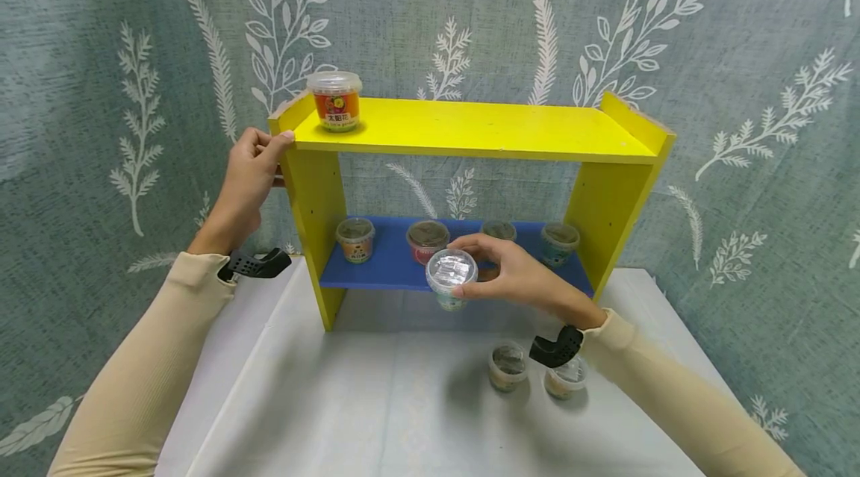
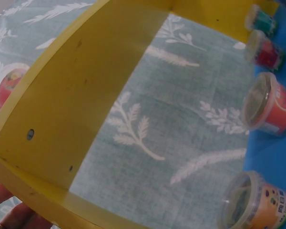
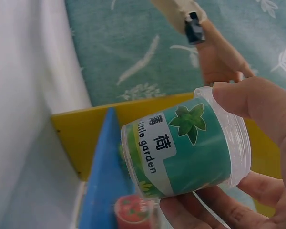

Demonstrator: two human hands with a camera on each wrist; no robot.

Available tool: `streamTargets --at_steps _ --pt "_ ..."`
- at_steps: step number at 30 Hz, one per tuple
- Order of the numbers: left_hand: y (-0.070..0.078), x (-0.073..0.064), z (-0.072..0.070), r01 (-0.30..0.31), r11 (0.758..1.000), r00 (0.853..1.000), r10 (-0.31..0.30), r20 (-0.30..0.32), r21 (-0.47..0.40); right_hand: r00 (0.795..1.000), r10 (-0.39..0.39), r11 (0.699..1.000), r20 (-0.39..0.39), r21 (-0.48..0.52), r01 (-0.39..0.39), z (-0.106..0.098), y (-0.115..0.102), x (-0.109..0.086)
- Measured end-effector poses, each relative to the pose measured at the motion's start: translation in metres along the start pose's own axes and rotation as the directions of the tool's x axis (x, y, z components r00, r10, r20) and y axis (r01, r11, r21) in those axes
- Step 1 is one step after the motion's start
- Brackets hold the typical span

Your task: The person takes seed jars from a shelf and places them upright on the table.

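My right hand [image 1: 513, 272] grips a small plastic tub [image 3: 200, 148] with a clear lid and a teal label showing a green leaf. It holds the tub in front of the blue lower board [image 1: 383, 277] of a yellow shelf [image 1: 470, 130]. At the shelf's upper left corner, my left hand [image 1: 243, 171] grips the side panel, thumb near the top edge. Close to that hand, an orange-labelled tub [image 1: 338, 110] stands on the top board. On the blue board sit an orange tub [image 1: 355, 245], a red tub [image 1: 426, 242], a tub [image 1: 499, 229] partly behind my right hand, and a teal tub [image 1: 559, 244].
Two more lidded tubs stand on the white table [image 1: 336, 402], one [image 1: 507, 369] left of the other [image 1: 564, 378], below my right wrist. A green leaf-patterned cloth [image 1: 416, 29] hangs behind the shelf and along both sides.
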State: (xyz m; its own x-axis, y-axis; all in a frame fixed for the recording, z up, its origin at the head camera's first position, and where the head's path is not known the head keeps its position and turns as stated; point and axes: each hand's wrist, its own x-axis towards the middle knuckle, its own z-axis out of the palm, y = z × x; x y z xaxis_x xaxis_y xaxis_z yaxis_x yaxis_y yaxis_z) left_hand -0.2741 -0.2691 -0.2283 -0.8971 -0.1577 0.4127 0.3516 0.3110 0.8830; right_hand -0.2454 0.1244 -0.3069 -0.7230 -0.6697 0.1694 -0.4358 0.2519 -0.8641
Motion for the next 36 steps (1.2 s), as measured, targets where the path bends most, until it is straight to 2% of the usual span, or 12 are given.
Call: streamTargets --at_steps 10,29,36 --pt "0.0 -0.002 0.0 -0.006 1.0 1.0 0.006 -0.007 -0.001 0.997 0.078 0.997 0.013 0.015 -0.078 0.017 0.021 -0.008" --pt "0.0 -0.002 0.001 -0.01 1.0 1.0 0.01 0.0 0.002 0.99 0.137 0.989 0.045 0.056 -0.14 0.035 0.061 -0.027" --pt "0.0 -0.003 0.001 -0.009 1.0 1.0 0.009 -0.005 0.008 0.987 0.152 0.987 0.051 0.037 -0.154 0.045 0.076 -0.03"
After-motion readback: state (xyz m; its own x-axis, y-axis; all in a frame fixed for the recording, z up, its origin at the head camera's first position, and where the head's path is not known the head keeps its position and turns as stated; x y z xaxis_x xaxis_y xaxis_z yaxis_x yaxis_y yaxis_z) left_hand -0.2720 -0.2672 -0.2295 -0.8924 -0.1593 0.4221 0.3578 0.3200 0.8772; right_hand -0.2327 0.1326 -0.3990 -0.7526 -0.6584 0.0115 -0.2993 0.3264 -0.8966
